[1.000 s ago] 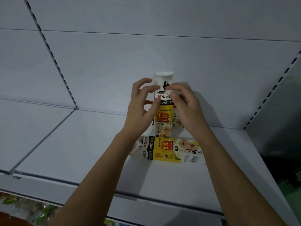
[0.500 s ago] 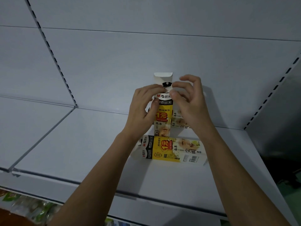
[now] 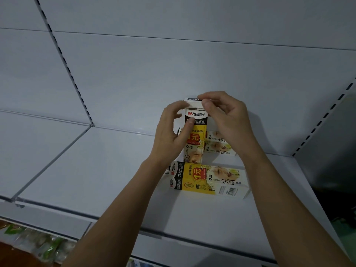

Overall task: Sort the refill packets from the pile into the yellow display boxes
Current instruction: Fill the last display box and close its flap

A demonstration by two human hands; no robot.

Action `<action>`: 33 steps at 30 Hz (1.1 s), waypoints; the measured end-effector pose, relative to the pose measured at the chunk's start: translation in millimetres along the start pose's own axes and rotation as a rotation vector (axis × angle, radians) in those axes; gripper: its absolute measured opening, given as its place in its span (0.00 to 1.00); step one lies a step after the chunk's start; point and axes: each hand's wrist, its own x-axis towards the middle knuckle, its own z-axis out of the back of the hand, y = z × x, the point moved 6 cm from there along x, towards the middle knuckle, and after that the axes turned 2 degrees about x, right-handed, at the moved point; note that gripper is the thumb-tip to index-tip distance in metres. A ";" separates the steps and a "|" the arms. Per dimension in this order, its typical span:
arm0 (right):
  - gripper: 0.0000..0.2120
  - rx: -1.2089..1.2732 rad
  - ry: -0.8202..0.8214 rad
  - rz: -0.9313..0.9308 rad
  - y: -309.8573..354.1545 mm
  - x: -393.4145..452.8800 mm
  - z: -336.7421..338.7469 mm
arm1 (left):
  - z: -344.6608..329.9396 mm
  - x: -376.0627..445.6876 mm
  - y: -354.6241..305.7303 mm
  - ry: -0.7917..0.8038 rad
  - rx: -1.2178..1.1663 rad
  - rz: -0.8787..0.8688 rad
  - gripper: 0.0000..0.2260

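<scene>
Upright yellow-and-black cardboard display box [image 3: 194,135] on white metal shelf [image 3: 96,170], gripped by left hand [image 3: 171,132]; right hand [image 3: 225,120] pinching white top flap [image 3: 193,102]. Second box flat [image 3: 208,179] in front, third [image 3: 219,144] behind-right. No packet pile visible; sorting seemingly barely begun.

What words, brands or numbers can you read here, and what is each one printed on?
"M&G 晨光": upright box held by the left hand and right hand.
"MG-61", cut off: its top flap.
"0.5": its front.
"1元", "0.5", "尖叫", "M&G 晨光": box lying flat in front.
"0.5", "尖叫": boxes behind.
Fine print and barcode digits: too small to read.
</scene>
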 end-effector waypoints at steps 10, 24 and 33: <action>0.07 0.017 -0.017 0.014 -0.3 -4.3 4.2 | -1.4 -0.4 -7.2 -0.047 -0.051 -0.027 0.18; 0.08 0.116 0.008 -0.079 -8.5 0.4 3.3 | 2.1 3.3 -9.4 -0.078 0.062 -0.058 0.18; 0.08 0.058 -0.006 -0.060 -6.1 1.1 3.6 | 1.9 6.6 -11.5 -0.070 0.017 -0.110 0.18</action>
